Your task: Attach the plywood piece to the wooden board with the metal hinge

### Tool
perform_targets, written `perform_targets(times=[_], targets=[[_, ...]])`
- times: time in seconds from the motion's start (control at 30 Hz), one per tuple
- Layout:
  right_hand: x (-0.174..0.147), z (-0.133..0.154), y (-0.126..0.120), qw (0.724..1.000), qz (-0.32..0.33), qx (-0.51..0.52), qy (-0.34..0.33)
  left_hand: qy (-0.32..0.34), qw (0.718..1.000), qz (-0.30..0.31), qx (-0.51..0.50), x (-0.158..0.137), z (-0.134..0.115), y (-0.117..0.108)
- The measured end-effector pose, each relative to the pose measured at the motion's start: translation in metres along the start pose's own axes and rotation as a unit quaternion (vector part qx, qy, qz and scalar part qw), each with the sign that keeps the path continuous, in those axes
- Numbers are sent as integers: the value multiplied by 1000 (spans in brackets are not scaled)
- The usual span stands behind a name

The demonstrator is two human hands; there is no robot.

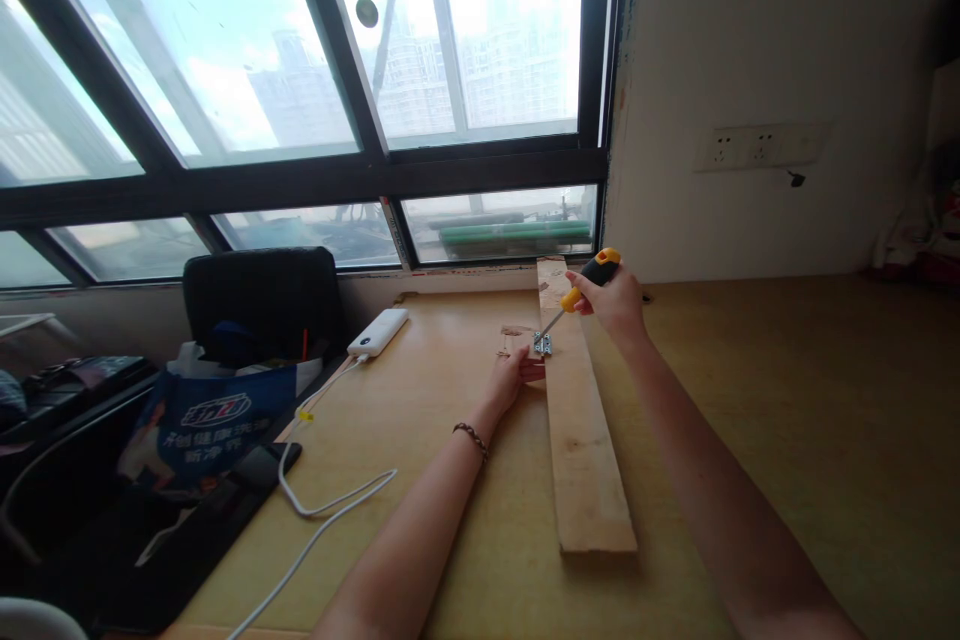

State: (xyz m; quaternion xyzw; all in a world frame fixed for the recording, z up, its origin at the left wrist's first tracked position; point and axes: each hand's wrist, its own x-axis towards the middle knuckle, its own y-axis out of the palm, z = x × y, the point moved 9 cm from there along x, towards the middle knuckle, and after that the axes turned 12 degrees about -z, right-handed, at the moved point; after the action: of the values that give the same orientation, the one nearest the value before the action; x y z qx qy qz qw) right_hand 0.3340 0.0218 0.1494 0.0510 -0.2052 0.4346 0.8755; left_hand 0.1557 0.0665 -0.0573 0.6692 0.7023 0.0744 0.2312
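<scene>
My right hand point(616, 300) is closed around the yellow and black handle of a screwdriver point(598, 270). Its shaft slants down to the left, and the tip meets a small metal hinge point(543, 343). That hinge lies across the edge of a long wooden board point(585, 440) and a small wood block point(517, 337) beside it. With fingers closed at the block's near side, my left hand point(516, 372) grips the block against the board. Any screw under the tip is too small to make out.
On the table point(465, 480) a white power bank point(379, 332) trails a white cable point(330, 510) along the left side. A black chair point(262, 295) with a blue bag point(214, 420) stands at the left. Behind the table are the window and a wall with sockets point(761, 147).
</scene>
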Motion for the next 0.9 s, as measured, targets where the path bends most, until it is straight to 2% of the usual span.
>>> perform_targets(times=[0.1,0.2,0.27,0.37,0.47,0.57,0.67,0.77,0.9], targets=[[2,11,-15,993,-49,-82,-64,3,1000,5,0,-1,-1,1],[9,18,-37,960,-122,-225,-113,7,1000,9,-1,-2,-2,2],[18,11,-43,939,-124,-301,-109,4,1000,6,0,-2,-1,1],[35,-19,-41,917,-74,-385,-76,-1,1000,0,1,0,0,0],[45,-74,-27,887,30,-460,-6,2,1000,5,0,0,0,0],[39,-133,-8,843,145,-517,46,6,1000,8,3,1,0,1],[31,-175,5,815,207,-536,75,5,1000,8,5,3,1,0],[26,-197,13,808,230,-536,83,3,1000,5,11,5,2,-2],[21,-208,18,807,244,-532,83,3,1000,10,10,7,4,-3]])
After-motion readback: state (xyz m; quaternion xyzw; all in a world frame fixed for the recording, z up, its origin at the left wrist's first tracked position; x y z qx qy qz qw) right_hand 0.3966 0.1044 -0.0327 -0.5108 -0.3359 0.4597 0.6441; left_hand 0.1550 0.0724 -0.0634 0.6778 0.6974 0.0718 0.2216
